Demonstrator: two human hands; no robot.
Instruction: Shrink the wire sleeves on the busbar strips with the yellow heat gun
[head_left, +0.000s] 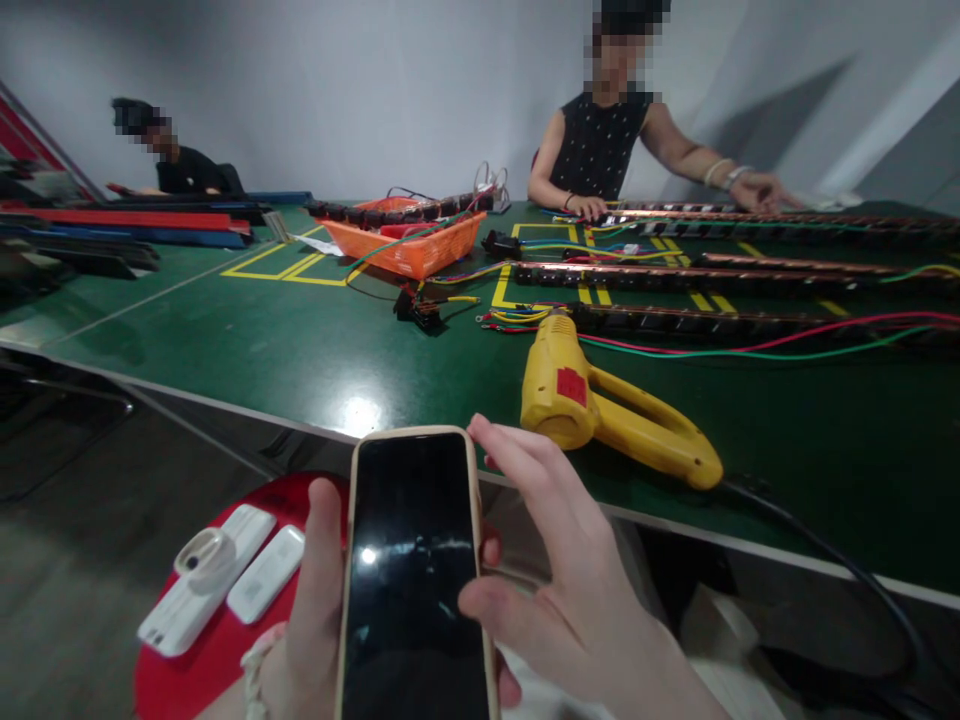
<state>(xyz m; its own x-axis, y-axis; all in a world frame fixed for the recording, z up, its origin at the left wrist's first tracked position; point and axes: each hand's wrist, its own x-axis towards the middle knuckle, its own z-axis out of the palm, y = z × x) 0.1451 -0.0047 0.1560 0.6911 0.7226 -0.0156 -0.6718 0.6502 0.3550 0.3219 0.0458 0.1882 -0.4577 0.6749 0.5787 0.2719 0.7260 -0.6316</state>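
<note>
A smartphone point(412, 570) with a dark screen and a pale gold case sits upright in my left hand point(315, 600), whose thumb lies along its left edge and whose fingertips show at its right edge. My right hand point(559, 560) hovers at the phone's right side, its thumb over the lower right of the screen and its fingers raised and apart. Just beyond the phone, a yellow heat gun point(592, 410) lies on the green table point(247, 340), its black cord running off to the right.
A red stool point(217, 640) at lower left carries white devices point(217, 575). On the table are an orange basket point(409, 240), coloured wires point(675, 345) and long copper strips point(675, 275). One person sits across the table point(600, 140), another at far left point(176, 160).
</note>
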